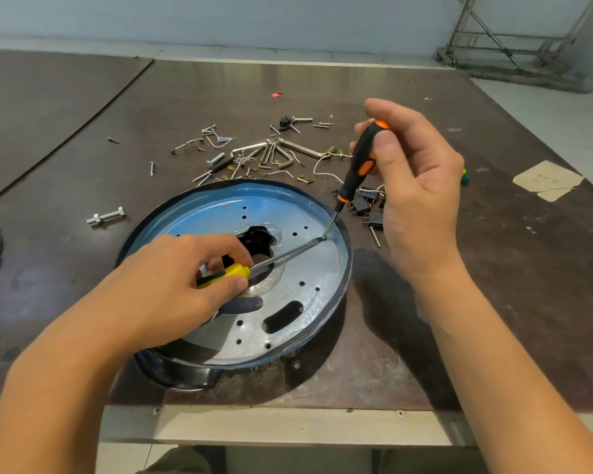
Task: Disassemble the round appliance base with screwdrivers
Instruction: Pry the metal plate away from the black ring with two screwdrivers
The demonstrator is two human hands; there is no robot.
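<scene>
1. Reading left to right from the round appliance base (308, 268), a silver sheet-metal disc with a blue rim lying flat on the dark brown table board (493, 285), near its front edge.
2. Left of base: one loose silver bolt with nut (106, 216), well apart from the rim.
3. Over the base's left half: left hand (172, 278), fingers curled around the yellow-handled flat screwdriver (226, 273). The shaft lies low across the ragged centre cut-out, with the tip at the base's far-right inner edge.
4. Behind base: a scatter of silver screws, hex keys and wire bits (271, 152).
5. Base's far-right edge: the black-and-orange screwdriver (360, 162) stands steeply, its tip meeting the flat blade at the same spot. Whether it's seated in a screw head is too small to tell.
6. Right of base: right hand (415, 186), thumb and fingertips pinching the top of that handle. Small black plastic parts (367, 206) lie just beside the rim.
7. Handling, my judgement: thin stamped steel, so stiff but light, and it will likely skate or spin on the smooth board under driver torque. Pin it down with the left forearm or palm on the plate face.
8. To lift, grip the rolled blue rim or the black plastic lug (192, 374) at the near edge. Avoid the centre cut-out, whose edges look jagged.
</scene>
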